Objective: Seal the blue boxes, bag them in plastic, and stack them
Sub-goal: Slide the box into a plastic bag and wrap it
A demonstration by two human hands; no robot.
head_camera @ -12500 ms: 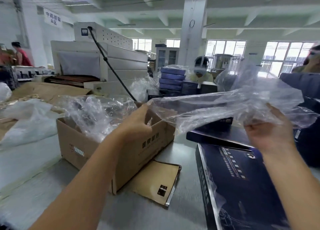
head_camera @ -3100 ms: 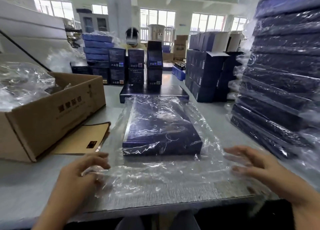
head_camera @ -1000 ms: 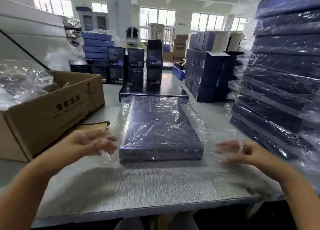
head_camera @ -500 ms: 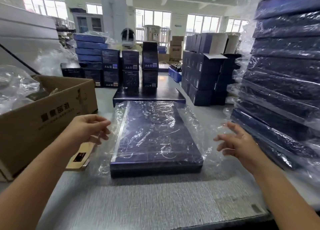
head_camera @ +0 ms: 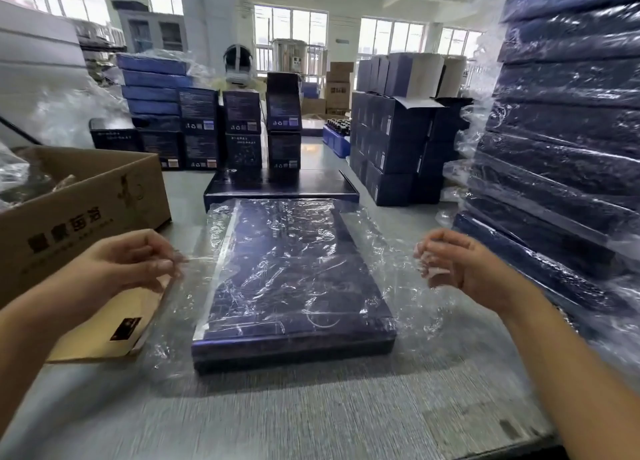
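A flat dark blue box (head_camera: 294,279) lies lengthwise on the grey table (head_camera: 311,407), inside a clear plastic bag (head_camera: 391,262) that spreads loose on both sides. My left hand (head_camera: 128,262) is at the bag's left edge, fingers curled and pinching the film. My right hand (head_camera: 457,265) is at the bag's right side, fingers closed with film between the fingertips. A tall stack of bagged blue boxes (head_camera: 561,148) rises at the right.
An open cardboard carton (head_camera: 86,210) holding plastic bags stands at the left, with a flat cardboard piece (head_camera: 114,321) beside it. Another flat blue box (head_camera: 280,186) lies behind the bagged one. Upright small boxes (head_camera: 391,141) and a person (head_camera: 237,65) are farther back.
Both hands left the bag's loose near end, moved up along the box's sides, and went from spread fingers to closed on the film. The view came closer.
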